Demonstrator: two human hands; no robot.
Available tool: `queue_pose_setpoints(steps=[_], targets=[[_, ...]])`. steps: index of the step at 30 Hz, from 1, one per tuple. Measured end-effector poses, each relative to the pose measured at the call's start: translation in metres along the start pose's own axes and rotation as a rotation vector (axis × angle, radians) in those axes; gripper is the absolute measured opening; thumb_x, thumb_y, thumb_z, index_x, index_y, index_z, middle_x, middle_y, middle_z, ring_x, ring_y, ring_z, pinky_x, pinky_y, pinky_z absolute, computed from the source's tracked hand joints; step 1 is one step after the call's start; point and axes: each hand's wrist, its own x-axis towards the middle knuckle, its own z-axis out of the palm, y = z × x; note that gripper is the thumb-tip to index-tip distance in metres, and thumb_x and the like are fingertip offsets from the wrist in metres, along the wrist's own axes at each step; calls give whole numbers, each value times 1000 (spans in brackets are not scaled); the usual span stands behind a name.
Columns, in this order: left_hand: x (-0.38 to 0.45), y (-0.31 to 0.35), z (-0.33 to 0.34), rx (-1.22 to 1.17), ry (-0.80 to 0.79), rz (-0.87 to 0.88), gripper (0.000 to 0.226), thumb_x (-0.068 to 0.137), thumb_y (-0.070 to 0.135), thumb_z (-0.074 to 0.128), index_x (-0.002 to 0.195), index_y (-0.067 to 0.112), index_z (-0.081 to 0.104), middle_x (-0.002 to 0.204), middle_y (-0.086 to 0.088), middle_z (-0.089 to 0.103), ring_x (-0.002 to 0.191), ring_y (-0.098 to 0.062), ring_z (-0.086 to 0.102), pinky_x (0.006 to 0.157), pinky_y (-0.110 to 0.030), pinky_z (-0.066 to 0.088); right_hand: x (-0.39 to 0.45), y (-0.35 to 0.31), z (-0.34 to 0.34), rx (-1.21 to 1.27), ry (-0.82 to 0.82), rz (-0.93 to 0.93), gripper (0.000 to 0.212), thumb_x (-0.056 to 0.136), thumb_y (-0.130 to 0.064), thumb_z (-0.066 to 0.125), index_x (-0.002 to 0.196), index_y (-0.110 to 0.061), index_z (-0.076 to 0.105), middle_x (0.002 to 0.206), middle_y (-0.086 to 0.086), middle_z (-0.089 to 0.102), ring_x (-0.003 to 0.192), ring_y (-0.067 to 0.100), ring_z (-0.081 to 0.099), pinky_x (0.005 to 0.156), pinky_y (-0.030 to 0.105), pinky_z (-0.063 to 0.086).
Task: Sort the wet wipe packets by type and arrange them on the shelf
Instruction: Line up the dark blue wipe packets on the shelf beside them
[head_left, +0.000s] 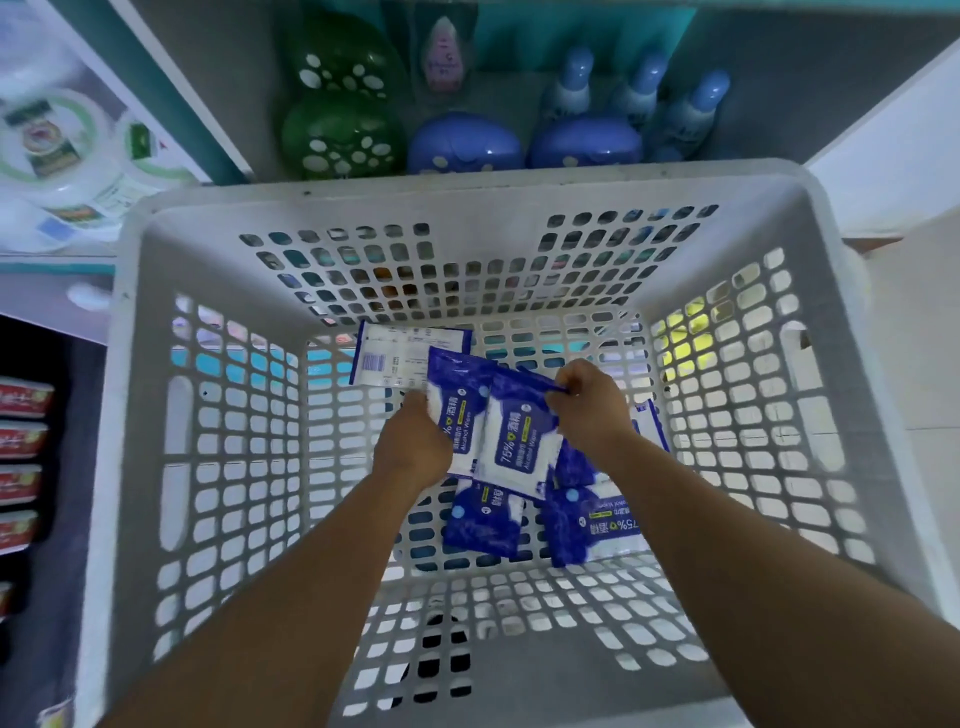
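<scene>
Both my arms reach down into a white perforated basket (218, 431). My left hand (415, 441) grips a blue-and-white alcohol wipe packet (457, 400) by its left edge. My right hand (589, 405) pinches the top corner of a second alcohol wipe packet (517, 441), which overlaps the first. Loose on the basket floor lie two more blue packets (485, 522) (589, 525), one packet turned back-side up with a barcode (402, 358), and another mostly hidden behind my right wrist (652, 423).
Beyond the basket a grey shelf (208, 78) holds green and blue dome-shaped containers (343, 135), blue bottles (691, 114) and a pink bottle (444, 52). White round tubs (62, 150) sit at the upper left; red-labelled packs (21, 441) line the left edge.
</scene>
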Motion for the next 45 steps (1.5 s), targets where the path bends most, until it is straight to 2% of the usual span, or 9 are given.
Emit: queue_pose_setpoints(steps=[8, 10, 12, 17, 22, 30, 34, 38, 45], targets=[[-3, -9, -2, 14, -39, 55, 41, 85, 21, 68, 119, 11, 45, 104, -3, 59, 87, -16, 55, 72, -27, 42, 2, -16, 40, -4, -94, 7, 19, 91, -7, 53, 110, -11, 54, 92, 7, 60, 78, 23, 56, 58, 27, 44], [-2, -17, -10, 115, 9, 19, 35, 89, 24, 63, 116, 10, 47, 102, -5, 59, 91, -22, 58, 73, -31, 44, 4, -7, 33, -362, -226, -157, 49, 87, 0, 53, 132, -17, 46, 132, 9, 49, 112, 28, 51, 83, 36, 50], [2, -29, -19, 187, 46, -27, 35, 89, 24, 62, 116, 9, 47, 107, -9, 62, 97, -27, 61, 78, -36, 49, 5, 0, 25, -863, -327, -390, 77, 82, -1, 61, 146, -27, 28, 157, 1, 16, 142, 28, 18, 113, 42, 28], [5, -47, -37, 241, 78, -82, 32, 86, 23, 64, 112, 13, 48, 104, -10, 63, 94, -28, 61, 78, -37, 51, 6, -1, 20, -1307, -373, -711, 67, 91, -10, 54, 149, -24, 22, 161, 0, -2, 147, 25, -10, 118, 42, -3], [2, -49, -42, 220, 78, -75, 35, 84, 27, 66, 112, 14, 48, 101, -8, 63, 91, -28, 62, 75, -34, 49, 0, -12, 30, -1308, -413, -839, 59, 87, -17, 62, 140, -23, 37, 150, 1, 33, 140, 22, 26, 118, 39, 4], [-13, -48, -52, 102, 131, -79, 34, 88, 17, 62, 118, 12, 48, 106, -8, 62, 85, -20, 54, 71, -28, 41, -12, -9, 51, -1320, -514, -994, 74, 91, -16, 58, 148, -39, 18, 157, 1, 9, 136, 26, 27, 110, 40, 19], [-19, -48, -53, 70, 167, -119, 40, 88, 19, 65, 123, 14, 46, 116, -9, 60, 100, -26, 58, 77, -33, 47, -9, -11, 47, -1231, -469, -885, 67, 85, -26, 67, 143, -27, 35, 153, -3, 25, 138, 23, 24, 112, 36, 19], [-30, -45, -56, 23, 171, -107, 35, 87, 19, 64, 119, 16, 49, 108, -6, 62, 93, -24, 59, 75, -32, 48, -10, -6, 40, -1019, -436, -674, 46, 82, -24, 70, 122, -21, 49, 123, 1, 56, 111, 23, 52, 92, 31, 38], [-74, -19, -67, -126, 284, -3, 20, 87, 13, 60, 101, 18, 47, 77, 8, 50, 71, -14, 50, 56, -25, 36, -27, -8, 1, -578, -295, -462, 25, 78, -19, 73, 97, -23, 56, 100, -4, 50, 88, 14, 50, 73, 24, 37]])
